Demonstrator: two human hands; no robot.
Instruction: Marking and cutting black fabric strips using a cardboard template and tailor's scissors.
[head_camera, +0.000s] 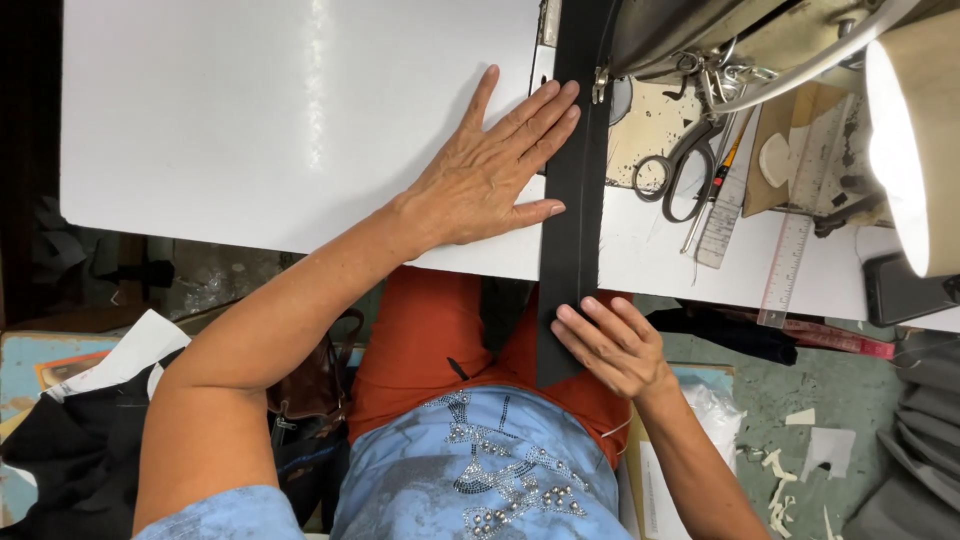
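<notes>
Two hands on one black strip (572, 200) running off the white table (280, 120): left hand (490, 170) flat, fingers spread, pressing its edge; right hand (612, 345) curled, gripping its lower end. Scissors (685, 170) nearby.

A long black fabric strip (573, 200) lies flat and straight, running off the white worktop's (280, 110) near edge toward the lap.

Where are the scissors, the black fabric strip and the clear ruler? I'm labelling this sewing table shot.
scissors (683, 170): head view, on the blades just above the handle loops.
black fabric strip (572, 215): head view, mid-length, on the table.
clear ruler (785, 265): head view, lower half of its flat face.
</notes>
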